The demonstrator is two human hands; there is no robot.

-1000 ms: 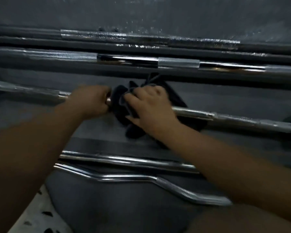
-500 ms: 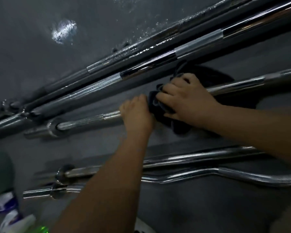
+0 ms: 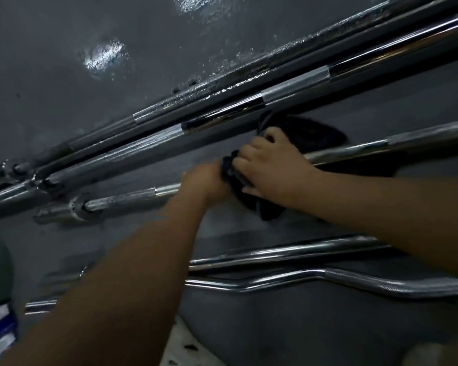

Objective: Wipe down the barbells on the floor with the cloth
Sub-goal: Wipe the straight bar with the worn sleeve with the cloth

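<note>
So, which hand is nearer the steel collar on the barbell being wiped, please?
Left hand: it grips the chrome shaft toward the steel collar; the right hand clutches the dark cloth farther along.

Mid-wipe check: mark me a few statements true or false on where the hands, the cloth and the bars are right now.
1. The right hand holds the cloth against the middle barbell. True.
2. The left hand lies flat on the floor. False: it grips the middle barbell right beside the cloth.
3. The cloth is white. False: it is dark, nearly black.
4. A curl bar with a bend in it lies nearer the person than the middle barbell. True.
</note>
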